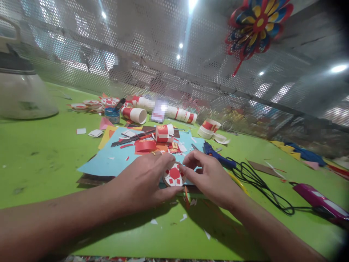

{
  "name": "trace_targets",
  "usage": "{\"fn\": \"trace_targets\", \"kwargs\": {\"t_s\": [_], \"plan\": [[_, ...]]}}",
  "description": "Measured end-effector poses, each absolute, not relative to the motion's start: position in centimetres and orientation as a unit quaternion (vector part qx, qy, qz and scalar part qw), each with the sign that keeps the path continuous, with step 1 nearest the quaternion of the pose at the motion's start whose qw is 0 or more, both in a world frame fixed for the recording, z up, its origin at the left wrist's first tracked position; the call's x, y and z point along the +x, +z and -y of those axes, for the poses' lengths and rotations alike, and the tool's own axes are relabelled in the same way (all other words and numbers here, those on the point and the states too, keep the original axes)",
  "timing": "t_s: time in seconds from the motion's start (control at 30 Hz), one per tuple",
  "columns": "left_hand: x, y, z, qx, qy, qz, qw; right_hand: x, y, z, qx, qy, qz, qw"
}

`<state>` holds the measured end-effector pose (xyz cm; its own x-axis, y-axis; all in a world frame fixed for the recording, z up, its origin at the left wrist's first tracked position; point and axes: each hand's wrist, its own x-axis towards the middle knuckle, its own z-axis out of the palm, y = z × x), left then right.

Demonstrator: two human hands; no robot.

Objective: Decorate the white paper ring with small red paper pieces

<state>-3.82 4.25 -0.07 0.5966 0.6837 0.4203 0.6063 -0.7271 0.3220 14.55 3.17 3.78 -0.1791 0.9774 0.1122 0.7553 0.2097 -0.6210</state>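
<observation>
My left hand [152, 174] grips a round white paper disc [175, 175] by its rim, thumb below and fingers above. Red paper pieces form a flower-like pattern on the disc's face. At its upper right edge, my right hand [208, 174] has thumb and index finger close together on a red piece; whether they pinch it is hard to make out. Beneath the hands lies a light blue sheet [100, 163]. On it, just beyond my fingers, are a cut red-and-white paper cup [164, 133], a curved red cup strip [145, 146] and dark-handled scissors [131, 138].
A blue glue gun [218, 154] with a black cord lies at right, near a purple power strip [319, 198]. Behind are a blue jar [112, 115], paper cups [135, 115] and finished-looking discs [109, 102]. A large kettle [24, 91] stands far left. Paper scraps dot the green table [49, 156].
</observation>
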Motion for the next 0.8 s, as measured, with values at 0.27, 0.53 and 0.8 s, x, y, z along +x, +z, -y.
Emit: {"fn": "trace_targets", "kwargs": {"t_s": [0.27,0.53,0.8], "plan": [[-3.76,0.12,-4.32,0.893,0.261,-0.360,0.072,14.54,3.98,-2.99,-0.581,0.206,0.748,0.246],[-3.80,0.10,-4.28,0.892,0.261,-0.362,0.077,14.80,4.26,-2.98,-0.572,0.242,0.733,0.277],[-3.62,-0.20,-4.31,0.892,0.274,-0.352,0.069,14.57,3.94,-3.14,-0.572,0.230,0.737,0.276]]}}
